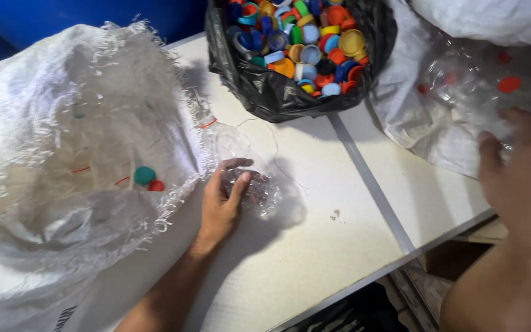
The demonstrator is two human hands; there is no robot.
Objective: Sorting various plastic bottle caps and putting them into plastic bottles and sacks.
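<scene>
White table [314, 246], blue wall behind. Clear bottle [247, 178] is gripped at its base by the left hand [222, 206], neck at the left sack [62, 184] mouth. Right hand [523, 178] (blurred, grip can't be told) is at the right sack [450, 98]. Bag [278, 92] of caps is well filled; capped bottles remain.

Left hand [222, 206] grips a clear plastic bottle [241, 166] beside white sack [62, 154].
</scene>
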